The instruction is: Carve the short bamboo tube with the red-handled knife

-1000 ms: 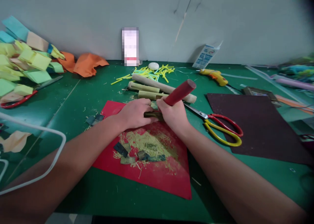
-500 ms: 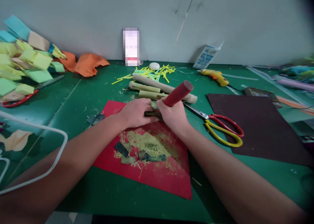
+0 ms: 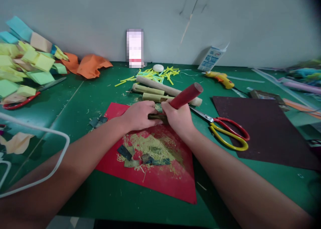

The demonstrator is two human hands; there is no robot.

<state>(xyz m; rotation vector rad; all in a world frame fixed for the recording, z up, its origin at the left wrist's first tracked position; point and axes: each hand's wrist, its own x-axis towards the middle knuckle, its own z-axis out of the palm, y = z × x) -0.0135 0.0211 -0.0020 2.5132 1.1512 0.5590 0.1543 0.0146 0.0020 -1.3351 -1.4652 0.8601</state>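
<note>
My right hand (image 3: pixel 180 117) is wrapped round a thick red handle (image 3: pixel 187 95) that tilts up to the right. The working end of this tool is hidden behind my fingers. Close against it, my left hand (image 3: pixel 139 116) is closed on a dark brown strip (image 3: pixel 155 116), whose far end runs into my right hand. Both hands are over a red sheet (image 3: pixel 173 187). Pale shavings and powder (image 3: pixel 147 143) lie on the sheet in front of them, with several dark scraps (image 3: pixel 124 152). Just beyond the hands are bamboo tubes (image 3: pixel 148 89).
To the right, scissors (image 3: pixel 229 133) partly overlap a dark brown sheet (image 3: pixel 263 132). A yellow glue gun (image 3: pixel 220 79), yellow strips (image 3: pixel 172 78) and a propped phone (image 3: pixel 134 48) are at the back. Folded papers (image 3: pixel 32 61) pile up left, above red-handled scissors (image 3: pixel 22 104). A white cable (image 3: pixel 64 148) crosses my left forearm.
The red handle leans slightly further right and lower, with my right hand shifting a little. My left hand and the dark strip look the same.
</note>
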